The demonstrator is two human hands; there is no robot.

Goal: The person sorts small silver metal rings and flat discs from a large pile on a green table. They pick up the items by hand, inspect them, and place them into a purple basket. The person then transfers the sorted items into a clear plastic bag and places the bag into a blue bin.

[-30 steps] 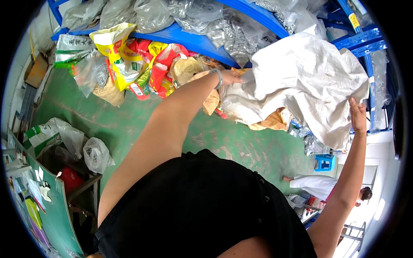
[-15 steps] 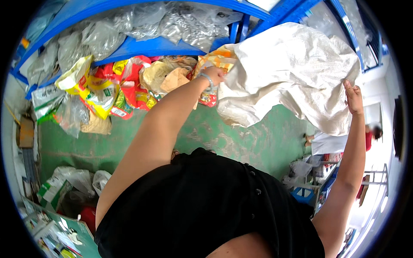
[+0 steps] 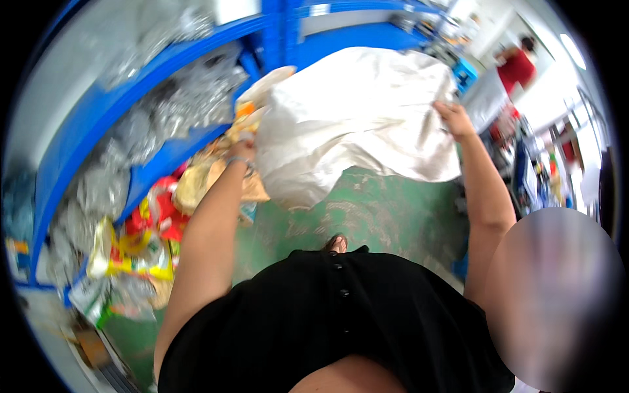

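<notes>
A large white woven sack (image 3: 360,118) is spread in front of me, creased and hanging between my hands. My right hand (image 3: 454,119) is closed on its right edge, fingers and thumb pinching the cloth. At the sack's left edge my left hand (image 3: 242,150) is closed, a pale bracelet on its wrist; its fingertips are partly hidden. Just beyond the left hand, an orange-and-white patterned bag (image 3: 246,112) shows beside the sack. Brown and cream crumpled bags (image 3: 194,187) lie under and next to my left forearm.
Blue shelving (image 3: 98,137) on the left holds several clear plastic bags (image 3: 196,98). Red and yellow packaging bags (image 3: 147,252) are heaped along its base. Green floor (image 3: 354,203) lies below the sack. A person in red (image 3: 516,69) is at the far right. A blurred patch covers the lower right.
My view and body have turned to the right, so the shelving and heaped bags now sit further left. The sack is still stretched between both hands, and the person in red shows more fully.
</notes>
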